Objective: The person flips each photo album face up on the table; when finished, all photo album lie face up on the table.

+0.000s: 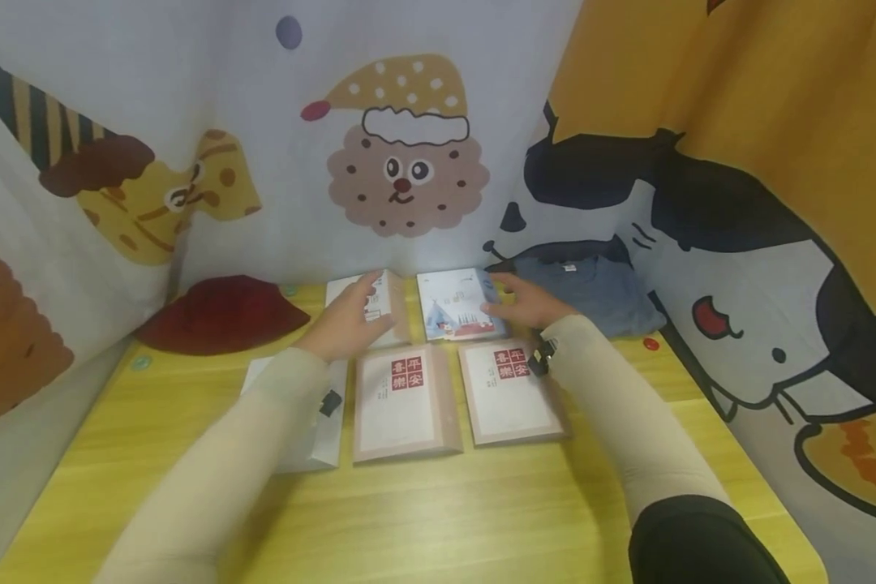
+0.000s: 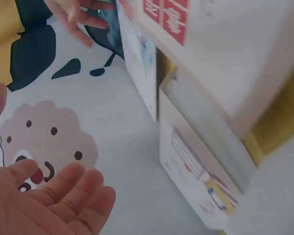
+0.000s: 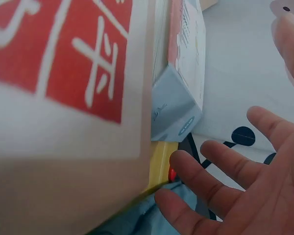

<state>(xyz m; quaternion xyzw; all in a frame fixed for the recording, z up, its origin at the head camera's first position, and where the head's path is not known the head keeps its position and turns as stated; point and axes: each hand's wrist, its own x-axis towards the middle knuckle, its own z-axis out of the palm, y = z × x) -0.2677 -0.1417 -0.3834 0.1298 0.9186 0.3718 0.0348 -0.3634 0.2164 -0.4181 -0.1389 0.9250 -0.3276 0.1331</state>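
Notebooks (image 1: 394, 422) lie in rows on the bench (image 1: 438, 523); the left hand (image 1: 345, 323) and right hand (image 1: 534, 303) hang near the back two, fingers (image 2: 82, 191) spread, holding nothing. Likely light, stiffish, slick-covered: best gripped by opposite edges.

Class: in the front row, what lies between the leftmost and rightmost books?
A book with a red four-character square lies between, in the head view.

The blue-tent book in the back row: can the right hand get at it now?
Probably yes: the right hand is right beside the blue-tent book, its fingers hold nothing, and nothing visible blocks the way.
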